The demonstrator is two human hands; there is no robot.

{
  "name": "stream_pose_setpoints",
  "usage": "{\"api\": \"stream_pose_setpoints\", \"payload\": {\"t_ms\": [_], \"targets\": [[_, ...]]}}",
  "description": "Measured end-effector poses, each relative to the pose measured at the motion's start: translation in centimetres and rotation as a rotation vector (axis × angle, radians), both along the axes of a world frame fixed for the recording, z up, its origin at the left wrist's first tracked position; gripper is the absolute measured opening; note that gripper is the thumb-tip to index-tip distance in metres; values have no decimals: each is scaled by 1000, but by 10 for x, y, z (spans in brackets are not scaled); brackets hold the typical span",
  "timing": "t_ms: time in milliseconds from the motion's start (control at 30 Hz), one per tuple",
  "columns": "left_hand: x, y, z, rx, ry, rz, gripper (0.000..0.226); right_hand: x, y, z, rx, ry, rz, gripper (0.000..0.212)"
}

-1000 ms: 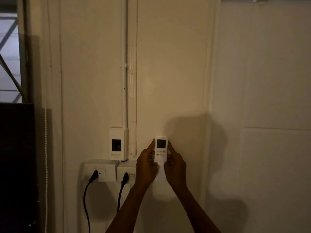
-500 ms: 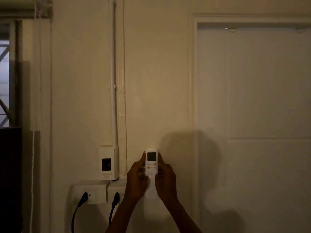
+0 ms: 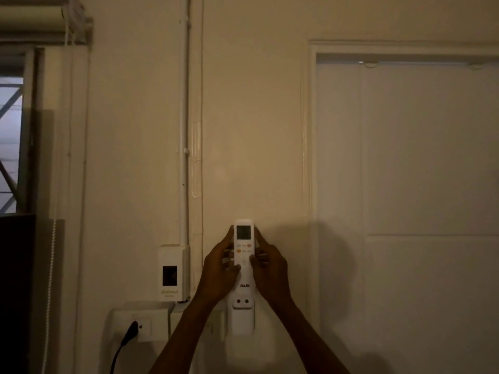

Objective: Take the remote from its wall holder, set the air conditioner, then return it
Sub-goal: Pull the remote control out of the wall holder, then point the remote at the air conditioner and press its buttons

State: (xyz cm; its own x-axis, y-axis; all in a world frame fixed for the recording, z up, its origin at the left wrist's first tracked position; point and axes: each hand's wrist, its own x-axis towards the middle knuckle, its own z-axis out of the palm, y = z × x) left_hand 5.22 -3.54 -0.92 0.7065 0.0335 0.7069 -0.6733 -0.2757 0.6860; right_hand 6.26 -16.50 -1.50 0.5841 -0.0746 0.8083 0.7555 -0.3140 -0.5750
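Note:
A white remote (image 3: 243,249) with a small dark screen and orange buttons stands upright against the cream wall, low in the middle of the head view. My left hand (image 3: 220,271) grips its left edge and my right hand (image 3: 268,268) grips its right edge, thumbs resting on the buttons. Just under the remote hangs the white wall holder (image 3: 242,317), with two dark holes on its back plate showing above the pocket. The remote's lower end sits above the pocket. No air conditioner is in view.
A white breaker box (image 3: 172,272) is mounted left of the hands. Below it are wall sockets (image 3: 140,323) with a black plug and cable. A white conduit (image 3: 184,130) runs up the wall. A closed door (image 3: 418,184) is right, a window with a blind (image 3: 32,20) left.
The view has tilted upward and drifted right, so the hands sit lower in the picture. The remote has risen, and the holder with its two holes now shows bare below it.

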Motion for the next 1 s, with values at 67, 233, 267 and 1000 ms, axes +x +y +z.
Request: {"api": "stream_pose_setpoints", "payload": {"t_ms": [67,233,267,1000], "targets": [[-5,3,5,52,5,-1,85,4,-2,8,-25,18,5,41],[-18,11,15,107,-28,20,89,0,-2,21,-40,62,63,49],[-21,13,18,116,-37,28,90,-2,-1,23,-34,60,73,51],[-92,47,66,94,-149,160,79,-64,35,62,31,-74,151,57]]}}
